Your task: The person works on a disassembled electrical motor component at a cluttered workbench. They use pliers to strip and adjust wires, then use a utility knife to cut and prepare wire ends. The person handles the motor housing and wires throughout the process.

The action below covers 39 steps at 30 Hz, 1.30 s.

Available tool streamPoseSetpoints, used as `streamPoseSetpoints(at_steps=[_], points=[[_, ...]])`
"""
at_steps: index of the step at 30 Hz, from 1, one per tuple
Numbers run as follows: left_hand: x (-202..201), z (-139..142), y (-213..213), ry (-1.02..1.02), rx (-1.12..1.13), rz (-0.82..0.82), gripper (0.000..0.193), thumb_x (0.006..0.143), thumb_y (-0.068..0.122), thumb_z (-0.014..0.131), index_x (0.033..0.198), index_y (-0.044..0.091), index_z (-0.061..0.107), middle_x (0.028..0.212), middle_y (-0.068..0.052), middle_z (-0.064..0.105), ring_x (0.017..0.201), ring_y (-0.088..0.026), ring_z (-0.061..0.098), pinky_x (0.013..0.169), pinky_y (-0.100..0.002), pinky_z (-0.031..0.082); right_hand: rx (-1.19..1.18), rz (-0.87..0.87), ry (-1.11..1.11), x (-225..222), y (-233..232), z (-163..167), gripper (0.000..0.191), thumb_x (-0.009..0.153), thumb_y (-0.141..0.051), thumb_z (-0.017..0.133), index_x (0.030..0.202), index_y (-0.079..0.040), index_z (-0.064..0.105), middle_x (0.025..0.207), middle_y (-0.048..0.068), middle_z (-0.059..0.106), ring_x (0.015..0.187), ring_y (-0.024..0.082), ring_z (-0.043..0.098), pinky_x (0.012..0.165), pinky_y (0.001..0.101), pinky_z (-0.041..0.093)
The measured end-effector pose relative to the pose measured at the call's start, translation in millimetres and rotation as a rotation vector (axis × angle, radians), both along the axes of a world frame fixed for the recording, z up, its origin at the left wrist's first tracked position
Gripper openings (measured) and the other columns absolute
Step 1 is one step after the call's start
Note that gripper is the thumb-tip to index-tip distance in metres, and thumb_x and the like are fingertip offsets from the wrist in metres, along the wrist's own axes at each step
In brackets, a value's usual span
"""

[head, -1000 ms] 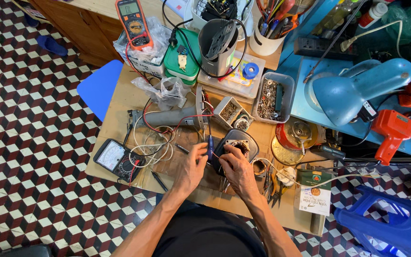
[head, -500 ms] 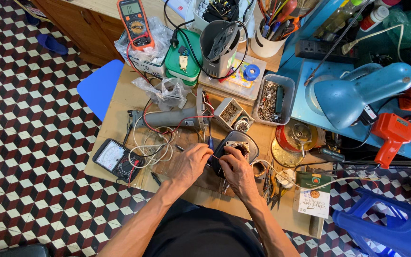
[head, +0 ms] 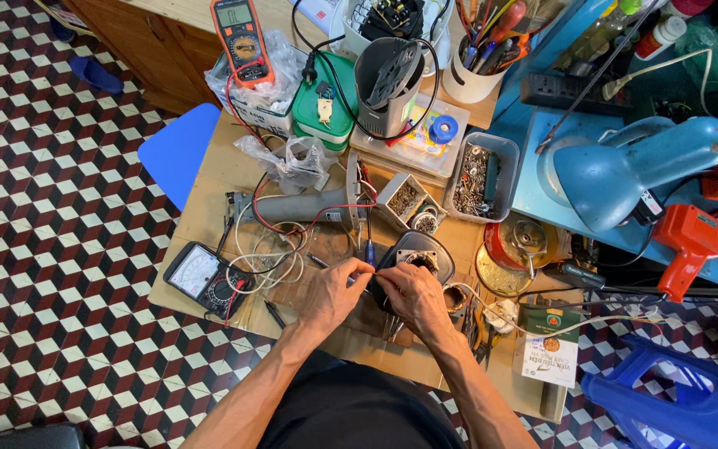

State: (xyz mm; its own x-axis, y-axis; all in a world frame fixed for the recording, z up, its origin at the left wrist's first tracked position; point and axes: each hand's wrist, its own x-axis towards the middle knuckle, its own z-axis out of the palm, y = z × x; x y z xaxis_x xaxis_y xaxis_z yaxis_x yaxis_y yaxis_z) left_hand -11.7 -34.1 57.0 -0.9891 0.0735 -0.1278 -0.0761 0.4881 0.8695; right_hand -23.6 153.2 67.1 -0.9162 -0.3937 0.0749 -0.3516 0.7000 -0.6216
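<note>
Both hands are working at the near middle of the cluttered tabletop, the left hand and the right hand meeting with fingers pinched together on something small, too tiny to tell, just beside the dark round housing. An analog meter is lying to the left among white wires, and a blue desk lamp is sitting far right.

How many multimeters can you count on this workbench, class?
2. An orange digital multimeter stands at the bench's far left edge on a plastic-wrapped box; a black analogue multimeter lies at the near left, beside the left hand. Clutter may hide others.
</note>
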Motion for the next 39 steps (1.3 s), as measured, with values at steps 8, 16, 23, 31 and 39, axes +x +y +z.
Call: streamPoseSetpoints(at_steps=[8,16,23,31,39], points=[[-6,-16,7,-0.116,-0.067,0.120,0.020,0.084,0.027,0.072,0.096,0.012,0.074,0.083,-0.007,0.077,0.078,-0.026,0.076,0.068,-0.038,0.058,-0.051,-0.007,-0.102,-2,5,-14,0.016,0.091,-0.018,0.069,0.099,-0.007,0.077,0.088,0.010,0.070,0.083,0.031,0.065,0.077,0.0416,0.051],[-6,-18,21,0.028,-0.242,0.121,0.018,0.086,0.023,0.071,0.095,0.008,0.067,0.083,-0.011,0.076,0.071,-0.033,0.074,0.062,-0.045,0.057,-0.077,-0.062,-0.152,1,1,-14,0.015,0.090,-0.015,0.069,0.097,-0.004,0.076,0.087,0.012,0.070,0.082,0.032,0.065,0.076,0.0425,0.052],[-5,-29,24,0.072,-0.276,0.104,0.015,0.088,0.022,0.070,0.096,0.009,0.066,0.081,-0.015,0.075,0.069,-0.035,0.073,0.060,-0.046,0.057,-0.130,-0.058,-0.123,0,2,-14,0.014,0.090,-0.013,0.069,0.097,-0.003,0.075,0.088,0.013,0.070,0.082,0.032,0.067,0.076,0.0424,0.052],[-31,-55,-64,0.164,-0.246,0.286,0.016,0.094,0.022,0.067,0.103,0.008,0.069,0.082,-0.015,0.077,0.073,-0.029,0.074,0.063,-0.042,0.057,-0.089,-0.088,-0.147,3,8,-9,0.016,0.091,-0.017,0.070,0.096,-0.003,0.076,0.085,0.012,0.070,0.082,0.031,0.067,0.075,0.0425,0.052],[0,-54,-27,-0.348,0.279,0.178,0.030,0.101,0.029,0.059,0.112,0.003,0.069,0.098,-0.008,0.078,0.080,-0.015,0.073,0.064,-0.030,0.063,-0.081,-0.116,-0.164,8,4,2,0.017,0.091,-0.017,0.070,0.099,-0.003,0.076,0.087,0.010,0.070,0.083,0.028,0.067,0.077,0.0407,0.051]])
